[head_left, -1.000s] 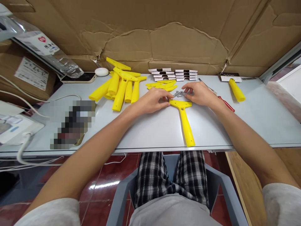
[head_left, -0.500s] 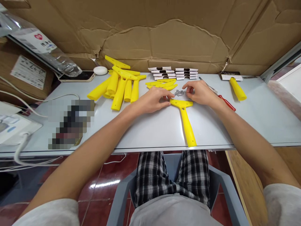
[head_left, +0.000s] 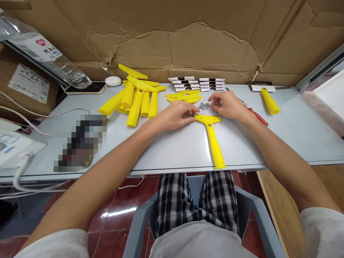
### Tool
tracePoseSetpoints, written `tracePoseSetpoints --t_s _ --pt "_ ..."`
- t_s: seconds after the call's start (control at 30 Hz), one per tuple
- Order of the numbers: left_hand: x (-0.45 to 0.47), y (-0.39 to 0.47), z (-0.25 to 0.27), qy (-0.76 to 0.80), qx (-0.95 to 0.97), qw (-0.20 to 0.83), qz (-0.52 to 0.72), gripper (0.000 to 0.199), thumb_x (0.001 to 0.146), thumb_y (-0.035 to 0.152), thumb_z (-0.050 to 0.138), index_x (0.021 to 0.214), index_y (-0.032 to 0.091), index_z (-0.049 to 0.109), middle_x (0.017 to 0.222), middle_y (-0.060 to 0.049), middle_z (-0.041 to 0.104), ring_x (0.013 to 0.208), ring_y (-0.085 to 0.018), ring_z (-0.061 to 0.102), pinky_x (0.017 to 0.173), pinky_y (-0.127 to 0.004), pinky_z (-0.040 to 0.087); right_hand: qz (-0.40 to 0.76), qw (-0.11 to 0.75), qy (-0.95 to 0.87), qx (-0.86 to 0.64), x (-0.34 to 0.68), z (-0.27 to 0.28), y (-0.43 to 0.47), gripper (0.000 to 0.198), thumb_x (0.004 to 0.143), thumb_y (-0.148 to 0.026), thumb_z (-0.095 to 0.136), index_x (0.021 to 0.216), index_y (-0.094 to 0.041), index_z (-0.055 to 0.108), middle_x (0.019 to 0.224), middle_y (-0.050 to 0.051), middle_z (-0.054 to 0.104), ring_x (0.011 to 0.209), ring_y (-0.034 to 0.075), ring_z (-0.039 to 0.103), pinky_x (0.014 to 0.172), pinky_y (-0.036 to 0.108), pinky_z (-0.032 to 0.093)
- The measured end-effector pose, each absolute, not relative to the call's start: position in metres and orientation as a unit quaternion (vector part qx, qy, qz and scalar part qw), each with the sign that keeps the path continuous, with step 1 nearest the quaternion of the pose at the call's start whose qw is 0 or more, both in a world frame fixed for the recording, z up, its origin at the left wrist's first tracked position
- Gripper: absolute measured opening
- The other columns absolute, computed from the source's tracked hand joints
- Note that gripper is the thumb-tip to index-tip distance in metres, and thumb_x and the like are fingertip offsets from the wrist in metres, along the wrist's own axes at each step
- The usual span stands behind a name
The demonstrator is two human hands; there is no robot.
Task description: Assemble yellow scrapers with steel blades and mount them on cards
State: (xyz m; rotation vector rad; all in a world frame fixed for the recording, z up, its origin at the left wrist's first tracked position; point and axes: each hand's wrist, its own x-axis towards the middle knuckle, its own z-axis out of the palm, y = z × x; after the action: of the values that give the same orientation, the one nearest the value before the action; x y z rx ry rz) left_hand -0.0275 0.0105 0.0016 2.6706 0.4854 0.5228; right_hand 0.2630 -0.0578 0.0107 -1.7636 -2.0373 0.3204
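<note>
Almost nothing is changed over the last second: the framing is shifted slightly, while the yellow T-shaped scraper handle point(head_left: 213, 139) is kept flat on the grey-white table point(head_left: 172, 152), its head turned toward the cardboard backing point(head_left: 212, 43) and its hollow end set at the table's front edge. The left hand point(head_left: 174, 114) is kept at the left end of that head, with the thumb tip apparently touched to it and the index finger extended toward the heap of small metal screws point(head_left: 204, 106); the thumb and index finger are parted, but whether the head is lightly pinched between them cannot be told. The right hand point(head_left: 228, 105) is likewise held at the right side of the heap, its fingers curled and brought close to the thumb, and whether a screw is gripped there cannot be made out. From this stillness, the work is judged to be held at the sorting or picking of a screw, with no progress shown on the scraper handle itself. Beyond the heap, slim yellow plastic strips point(head_left: 185, 96) are laid out, and the red-handled screwdriver point(head_left: 258, 116) is left lying beside the right forearm, untouched by the fingers.
</note>
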Motion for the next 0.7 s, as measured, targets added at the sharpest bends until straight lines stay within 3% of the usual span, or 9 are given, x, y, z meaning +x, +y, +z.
tracePoseSetpoints --t_s 0.27,0.4,0.5,0.7 --pt "-0.027 0.010 0.002 0.177 0.948 0.183 0.189 0.034 0.098 0.025 0.079 0.131 0.020 0.086 0.119 -0.010 0.090 0.102 -0.025 0.084 0.096 -0.038 0.062 0.120 0.273 -0.742 -0.600 0.260 0.014 -0.062 0.034 0.092 -0.023 0.069 0.122 -0.019 0.083 0.109 0.007 0.083 0.100 0.019 0.074 0.109 0.038 0.056" --pt "-0.027 0.010 0.002 0.178 0.947 0.187 0.192 0.034 0.098 0.025 0.078 0.131 0.021 0.086 0.117 -0.009 0.090 0.101 -0.025 0.084 0.095 -0.037 0.063 0.192 0.336 -0.740 -0.550 0.253 0.019 -0.068 0.035 0.091 -0.037 0.078 0.119 -0.017 0.083 0.105 0.008 0.083 0.100 0.018 0.076 0.098 0.032 0.056" --pt "-0.027 0.010 0.002 0.175 0.946 0.191 0.195 0.033 0.098 0.025 0.079 0.130 0.022 0.087 0.114 -0.009 0.090 0.100 -0.025 0.084 0.095 -0.037 0.062 0.254 0.332 -0.750 -0.512 0.247 0.021 -0.070 0.041 0.088 -0.048 0.085 0.115 -0.016 0.084 0.107 0.008 0.083 0.099 0.016 0.075 0.087 0.028 0.052" --pt "-0.027 0.009 0.003 0.170 0.947 0.195 0.193 0.033 0.099 0.027 0.078 0.130 0.021 0.087 0.113 -0.009 0.090 0.100 -0.025 0.083 0.094 -0.036 0.061 0.287 0.290 -0.779 -0.477 0.242 0.019 -0.071 0.039 0.091 -0.048 0.082 0.113 -0.016 0.087 0.106 0.007 0.083 0.095 0.013 0.071 0.091 0.028 0.054"
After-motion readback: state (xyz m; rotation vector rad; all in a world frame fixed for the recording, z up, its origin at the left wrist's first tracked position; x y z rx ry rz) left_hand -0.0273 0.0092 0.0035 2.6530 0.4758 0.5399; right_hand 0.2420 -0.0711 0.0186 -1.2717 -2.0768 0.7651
